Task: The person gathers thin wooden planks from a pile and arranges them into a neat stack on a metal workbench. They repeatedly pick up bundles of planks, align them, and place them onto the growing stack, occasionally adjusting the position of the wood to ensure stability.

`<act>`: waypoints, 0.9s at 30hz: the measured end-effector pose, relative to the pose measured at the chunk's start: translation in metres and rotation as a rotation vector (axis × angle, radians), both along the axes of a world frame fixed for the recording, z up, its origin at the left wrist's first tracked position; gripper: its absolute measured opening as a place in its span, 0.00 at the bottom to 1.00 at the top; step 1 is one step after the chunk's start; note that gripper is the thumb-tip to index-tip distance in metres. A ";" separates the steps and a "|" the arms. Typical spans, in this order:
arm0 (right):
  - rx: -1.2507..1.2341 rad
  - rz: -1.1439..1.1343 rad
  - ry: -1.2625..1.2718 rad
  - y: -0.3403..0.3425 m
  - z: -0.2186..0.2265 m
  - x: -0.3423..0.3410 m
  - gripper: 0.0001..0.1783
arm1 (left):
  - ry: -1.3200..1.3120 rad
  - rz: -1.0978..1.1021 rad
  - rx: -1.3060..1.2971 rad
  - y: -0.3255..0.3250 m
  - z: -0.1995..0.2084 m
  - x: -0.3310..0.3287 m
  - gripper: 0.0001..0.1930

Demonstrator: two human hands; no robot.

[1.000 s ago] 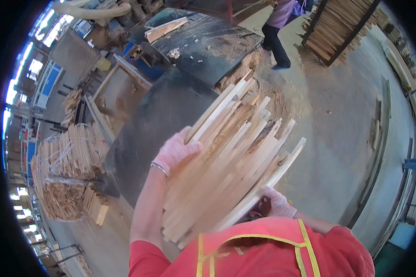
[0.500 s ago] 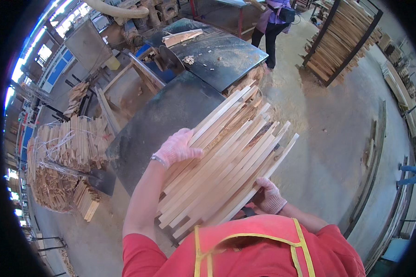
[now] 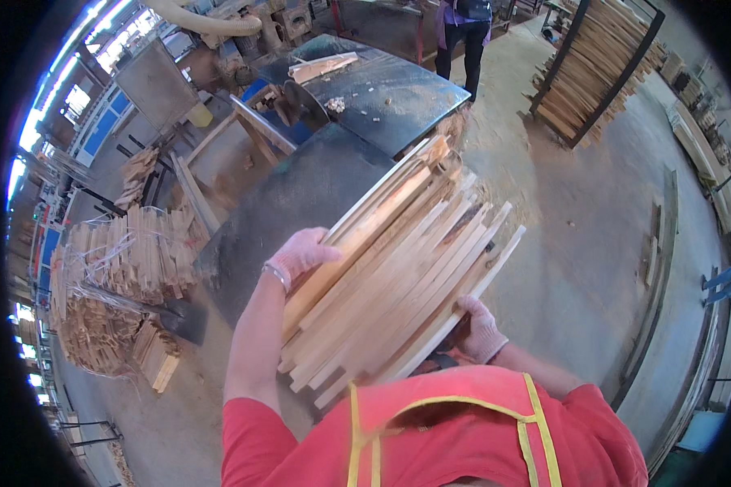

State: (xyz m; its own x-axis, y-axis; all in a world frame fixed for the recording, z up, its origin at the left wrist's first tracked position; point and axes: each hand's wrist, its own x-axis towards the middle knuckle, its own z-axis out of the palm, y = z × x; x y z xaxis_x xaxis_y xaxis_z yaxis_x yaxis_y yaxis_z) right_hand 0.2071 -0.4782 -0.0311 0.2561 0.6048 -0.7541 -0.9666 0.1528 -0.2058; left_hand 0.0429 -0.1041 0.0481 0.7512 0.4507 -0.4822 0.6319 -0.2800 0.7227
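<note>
I carry a thick bundle of long pale wooden slats (image 3: pixel 398 268), slanting from my chest up toward the dark saw table (image 3: pixel 300 195). My left hand (image 3: pixel 300 253), in a pink glove, grips the bundle's upper left edge. My right hand (image 3: pixel 479 329), also gloved, holds the bundle from below at its lower right side. The slats fan out unevenly at their far ends.
A dark machine table (image 3: pixel 398 93) with offcuts and a saw blade stands behind. Piles of bundled slats (image 3: pixel 126 260) lie at the left. A rack of stacked slats (image 3: pixel 593 69) stands at the far right, and a person (image 3: pixel 463 32) stands at the back. Sawdust covers the floor.
The bundle and both hands keep their grip while the view has shifted, so the saw table and stacks sit lower and nearer. The bundle is held slightly more upright.
</note>
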 end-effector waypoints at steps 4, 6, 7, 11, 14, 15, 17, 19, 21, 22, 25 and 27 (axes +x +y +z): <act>0.051 0.036 0.043 -0.007 -0.017 0.004 0.22 | -0.077 0.084 -0.005 0.016 0.018 -0.011 0.23; 0.093 0.082 0.089 -0.009 -0.019 0.006 0.27 | -0.059 0.162 0.018 0.031 0.033 -0.011 0.23; 0.119 0.101 0.101 -0.007 -0.010 0.007 0.29 | -0.049 0.201 0.032 0.038 0.042 -0.008 0.23; 0.085 0.203 0.151 -0.007 0.009 0.015 0.33 | 0.009 0.139 0.432 0.061 0.052 0.010 0.27; 0.117 0.250 0.268 -0.006 0.017 0.022 0.35 | 0.016 0.121 0.601 0.073 0.030 0.031 0.30; 0.134 0.265 0.307 -0.006 0.022 0.024 0.36 | 0.011 0.108 0.668 0.077 0.019 0.036 0.31; 0.121 0.271 0.351 -0.007 0.022 0.027 0.36 | 0.012 0.088 0.578 0.071 0.001 0.062 0.31; 0.114 0.284 0.367 -0.006 0.029 0.030 0.37 | 0.025 0.045 0.452 0.062 -0.015 0.082 0.33; 0.112 0.307 0.357 -0.001 0.043 0.033 0.37 | 0.048 -0.018 0.286 0.056 -0.034 0.091 0.37; 0.097 0.312 0.331 -0.002 0.040 0.034 0.37 | 0.023 -0.046 0.485 0.054 -0.039 0.092 0.43; 0.070 0.318 0.297 -0.005 0.036 0.035 0.38 | 0.000 0.053 0.729 0.040 -0.043 0.087 0.42; 0.084 0.313 0.336 0.000 0.054 0.037 0.38 | 0.001 -0.011 0.962 0.027 -0.039 0.088 0.38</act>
State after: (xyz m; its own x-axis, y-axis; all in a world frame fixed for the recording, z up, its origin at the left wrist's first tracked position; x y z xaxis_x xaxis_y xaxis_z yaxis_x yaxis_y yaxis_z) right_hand 0.2436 -0.4778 0.0224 -0.1989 0.6767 -0.7089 -0.9797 -0.1545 0.1274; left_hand 0.1310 -0.0773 0.0093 0.7577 0.6464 0.0896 0.6261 -0.7588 0.1795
